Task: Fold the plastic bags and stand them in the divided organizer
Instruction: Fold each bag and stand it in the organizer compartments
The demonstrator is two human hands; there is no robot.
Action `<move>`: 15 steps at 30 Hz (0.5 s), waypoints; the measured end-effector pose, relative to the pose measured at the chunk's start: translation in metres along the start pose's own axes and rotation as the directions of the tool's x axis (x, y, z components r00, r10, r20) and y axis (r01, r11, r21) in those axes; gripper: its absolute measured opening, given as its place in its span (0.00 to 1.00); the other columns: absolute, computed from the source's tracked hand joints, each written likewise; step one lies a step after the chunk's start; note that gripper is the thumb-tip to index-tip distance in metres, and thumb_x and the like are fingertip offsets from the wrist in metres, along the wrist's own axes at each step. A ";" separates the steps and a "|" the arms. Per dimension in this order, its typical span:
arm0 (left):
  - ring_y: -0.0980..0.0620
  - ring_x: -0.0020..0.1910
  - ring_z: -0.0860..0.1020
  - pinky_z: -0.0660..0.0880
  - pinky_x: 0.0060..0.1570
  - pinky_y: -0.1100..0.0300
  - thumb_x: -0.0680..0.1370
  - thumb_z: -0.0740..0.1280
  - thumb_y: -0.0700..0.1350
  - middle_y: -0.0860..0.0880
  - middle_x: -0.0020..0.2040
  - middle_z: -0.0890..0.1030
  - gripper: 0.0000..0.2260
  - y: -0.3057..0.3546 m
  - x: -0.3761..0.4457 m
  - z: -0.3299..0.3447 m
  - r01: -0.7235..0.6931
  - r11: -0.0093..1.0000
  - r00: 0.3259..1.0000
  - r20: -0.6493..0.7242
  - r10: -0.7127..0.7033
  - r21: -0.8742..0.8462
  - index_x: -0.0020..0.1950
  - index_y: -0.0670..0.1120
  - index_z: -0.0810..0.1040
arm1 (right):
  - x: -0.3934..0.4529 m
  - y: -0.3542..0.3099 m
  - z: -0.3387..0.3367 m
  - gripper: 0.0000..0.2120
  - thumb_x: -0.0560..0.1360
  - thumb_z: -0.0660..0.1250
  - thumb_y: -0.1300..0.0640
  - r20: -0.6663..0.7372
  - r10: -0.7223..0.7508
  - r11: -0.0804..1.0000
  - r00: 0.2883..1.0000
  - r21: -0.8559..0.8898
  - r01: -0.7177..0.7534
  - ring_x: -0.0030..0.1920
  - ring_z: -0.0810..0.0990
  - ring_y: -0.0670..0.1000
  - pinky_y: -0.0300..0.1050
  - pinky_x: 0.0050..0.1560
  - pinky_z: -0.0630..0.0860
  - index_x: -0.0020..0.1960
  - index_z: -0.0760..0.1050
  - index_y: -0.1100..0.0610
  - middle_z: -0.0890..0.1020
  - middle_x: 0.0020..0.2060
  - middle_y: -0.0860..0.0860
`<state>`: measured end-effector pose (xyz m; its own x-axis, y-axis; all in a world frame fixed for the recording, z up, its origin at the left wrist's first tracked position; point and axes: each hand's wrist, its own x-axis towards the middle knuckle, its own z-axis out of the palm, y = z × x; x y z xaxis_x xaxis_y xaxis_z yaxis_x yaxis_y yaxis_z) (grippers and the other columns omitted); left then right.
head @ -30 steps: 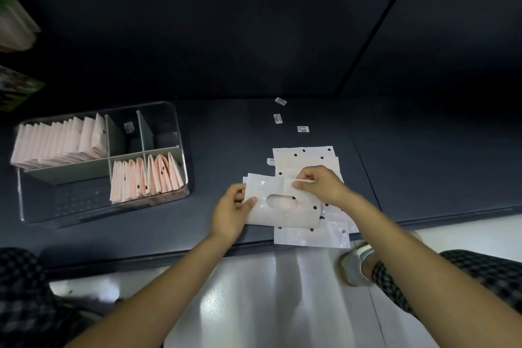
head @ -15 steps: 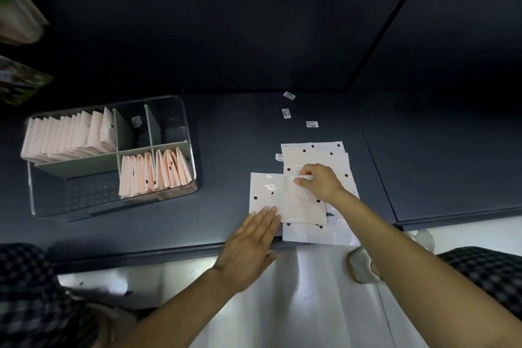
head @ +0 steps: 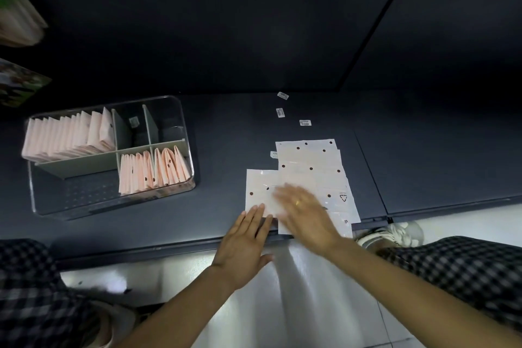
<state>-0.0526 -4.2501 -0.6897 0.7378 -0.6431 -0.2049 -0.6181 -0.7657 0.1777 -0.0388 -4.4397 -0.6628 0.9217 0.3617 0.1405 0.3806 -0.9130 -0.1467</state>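
A white plastic bag with dark dots (head: 261,189) lies flat on the dark shelf, partly over a stack of similar dotted bags (head: 313,161). My right hand (head: 303,210) is spread flat on this bag, blurred by motion, fingers apart. My left hand (head: 244,237) rests flat at the bag's near left corner by the shelf edge, fingers straight. Neither hand grips anything. The clear divided organizer (head: 186,133) stands to the left, with folded pink bags (head: 70,133) upright in the back left compartment and more folded bags (head: 152,169) in the front right one.
Three small white labels (head: 305,122) lie on the shelf beyond the stack. The shelf's front edge (head: 169,247) runs just below my hands. Checked trouser legs (head: 466,268) and a sandalled foot (head: 395,234) show below. Blurred packages (head: 17,22) sit at the far left.
My right hand let go of the bag's upper edge and now lies flat, sweeping across it. My left hand stayed flat at the bag's near left corner.
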 end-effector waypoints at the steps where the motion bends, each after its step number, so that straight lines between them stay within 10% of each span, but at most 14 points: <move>1: 0.46 0.75 0.34 0.27 0.69 0.51 0.79 0.52 0.62 0.45 0.76 0.35 0.35 0.000 0.000 0.000 0.008 1.000 1.000 0.011 -0.008 0.001 0.77 0.47 0.39 | -0.013 -0.006 0.003 0.22 0.75 0.68 0.50 0.100 -0.069 0.997 0.993 -0.023 0.072 0.66 0.73 0.55 0.56 0.65 0.71 0.65 0.74 0.59 0.76 0.65 0.53; 9: 0.45 0.76 0.38 0.30 0.69 0.49 0.78 0.48 0.66 0.42 0.77 0.38 0.32 -0.017 -0.005 -0.004 0.008 0.999 1.000 0.010 -0.009 0.046 0.76 0.57 0.37 | -0.073 0.046 -0.017 0.26 0.79 0.49 0.45 0.294 0.022 0.982 0.956 -0.186 0.035 0.69 0.70 0.52 0.52 0.72 0.59 0.69 0.71 0.57 0.71 0.69 0.51; 15: 0.48 0.76 0.46 0.38 0.73 0.51 0.77 0.49 0.66 0.45 0.78 0.44 0.30 -0.021 -0.003 -0.006 0.022 1.000 0.999 -0.025 -0.022 0.011 0.76 0.61 0.43 | -0.039 0.028 -0.020 0.14 0.65 0.78 0.55 0.017 0.096 0.995 0.995 -0.017 -0.096 0.47 0.83 0.52 0.44 0.55 0.73 0.48 0.82 0.57 0.83 0.47 0.50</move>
<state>-0.0408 -4.2322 -0.6867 0.7577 -0.6259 -0.1848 -0.6045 -0.7798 0.1626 -0.0654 -4.4835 -0.6530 0.9551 0.2756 0.1088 0.2894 -0.9464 -0.1432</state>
